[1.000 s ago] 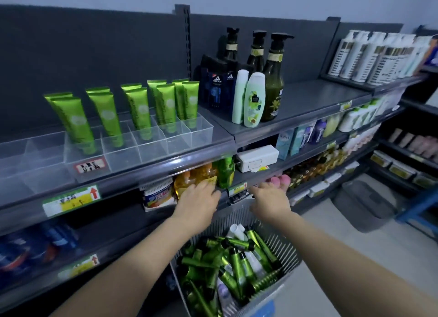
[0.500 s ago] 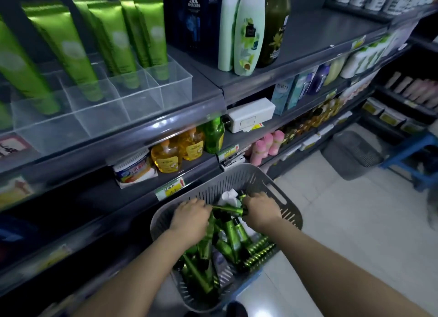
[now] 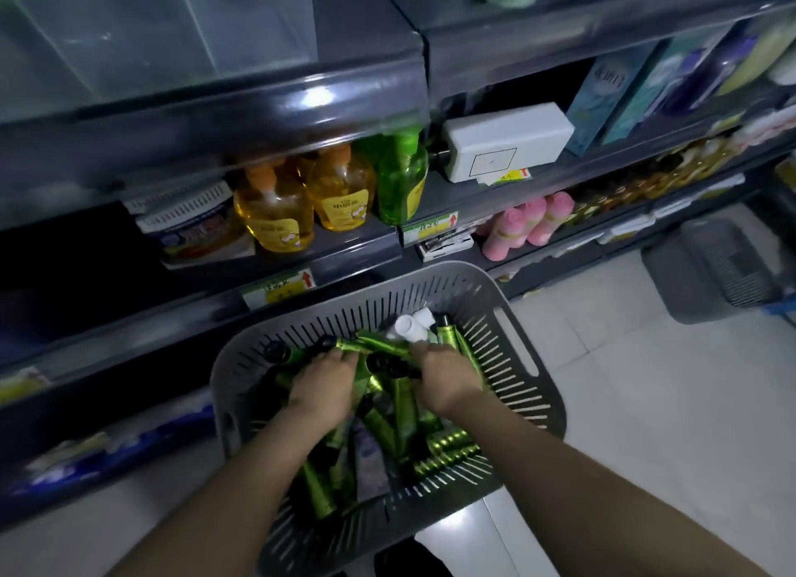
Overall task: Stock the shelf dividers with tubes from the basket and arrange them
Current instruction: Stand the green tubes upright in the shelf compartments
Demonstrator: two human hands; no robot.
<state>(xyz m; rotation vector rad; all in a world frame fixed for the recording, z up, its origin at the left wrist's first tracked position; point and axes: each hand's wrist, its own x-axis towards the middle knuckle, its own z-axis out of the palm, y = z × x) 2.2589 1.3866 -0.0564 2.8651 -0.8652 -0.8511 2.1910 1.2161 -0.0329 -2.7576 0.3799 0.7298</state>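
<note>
Here both hands reach into the basket (image 3: 512, 348): left hand (image 3: 321, 384) and right hand (image 3: 446, 380) curl over green tubes (image 3: 379, 347) lying crosswise beneath them; whether either has truly closed cannot be told.

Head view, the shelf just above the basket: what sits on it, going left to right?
Blue-and-white refill pack → two orange pump bottles → green bottle → white box → teal cartons.
</note>
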